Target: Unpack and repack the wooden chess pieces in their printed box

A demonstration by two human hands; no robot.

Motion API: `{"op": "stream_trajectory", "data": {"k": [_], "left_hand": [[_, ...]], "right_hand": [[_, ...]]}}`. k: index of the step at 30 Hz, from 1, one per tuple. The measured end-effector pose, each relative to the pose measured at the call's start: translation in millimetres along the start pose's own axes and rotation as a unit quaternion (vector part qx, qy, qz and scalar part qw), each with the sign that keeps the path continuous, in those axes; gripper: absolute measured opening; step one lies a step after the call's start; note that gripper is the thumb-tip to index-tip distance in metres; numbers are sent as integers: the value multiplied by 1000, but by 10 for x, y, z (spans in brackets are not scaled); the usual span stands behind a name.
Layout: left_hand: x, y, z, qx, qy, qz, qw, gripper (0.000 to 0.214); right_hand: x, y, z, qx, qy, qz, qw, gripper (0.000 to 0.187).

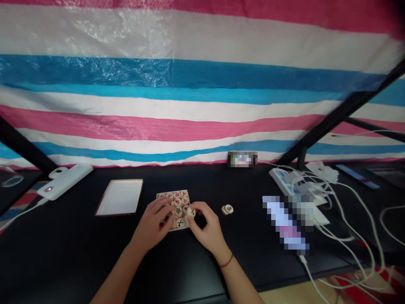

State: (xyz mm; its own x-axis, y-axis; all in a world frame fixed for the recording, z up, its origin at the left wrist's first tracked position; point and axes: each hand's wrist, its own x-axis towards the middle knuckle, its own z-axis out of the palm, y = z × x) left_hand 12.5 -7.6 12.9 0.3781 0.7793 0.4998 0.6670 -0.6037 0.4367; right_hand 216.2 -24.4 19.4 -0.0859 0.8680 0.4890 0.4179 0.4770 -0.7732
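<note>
A shallow box (pixel 186 225) of round Chinese chess pieces sits in front of me on the black table. Pieces with red characters (pixel 177 195) fill its far rows, and black-character pieces (pixel 179 222) lie nearer. My left hand (pixel 154 221) rests over the box's left side, fingers spread across the pieces and hiding some of them. Between thumb and forefinger, my right hand (pixel 206 226) pinches a Chinese chess piece (pixel 191 212) at the box's right edge. To the right, a few more pieces (pixel 228 209) lie stacked on the table.
An empty box lid (pixel 122 197) lies to the left, with a white power bank (pixel 66 181) beyond it. On the right are a phone (pixel 284 223), a power strip (pixel 281 179) and tangled white cables (pixel 351 207). Another phone (pixel 242 159) leans against the striped sheet (pixel 158 126).
</note>
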Motion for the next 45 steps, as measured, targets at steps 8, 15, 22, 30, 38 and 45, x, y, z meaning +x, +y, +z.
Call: {"op": "stream_trajectory", "data": {"k": [8,15,22,30,38,45], "left_hand": [[-51,-55,16,0,-54,-40,998,30],[-86,-73,89,12,-82,-37,996,34],[-61,-18,44,65,-99,-10,993,36],[40,201,99,98,-90,47,990,27],[-12,147,138,100,-80,74,989,23],[-2,161,139,94,-88,59,990,24]], "right_hand": [[5,-50,25,-61,-96,-51,992,14],[-6,-94,24,-103,-125,-70,984,12],[32,-37,-63,-116,-71,-71,988,15],[-75,499,-606,-323,140,70,933,29],[-272,672,-554,-309,84,84,944,28],[-266,667,-549,-287,84,72,952,23]]}}
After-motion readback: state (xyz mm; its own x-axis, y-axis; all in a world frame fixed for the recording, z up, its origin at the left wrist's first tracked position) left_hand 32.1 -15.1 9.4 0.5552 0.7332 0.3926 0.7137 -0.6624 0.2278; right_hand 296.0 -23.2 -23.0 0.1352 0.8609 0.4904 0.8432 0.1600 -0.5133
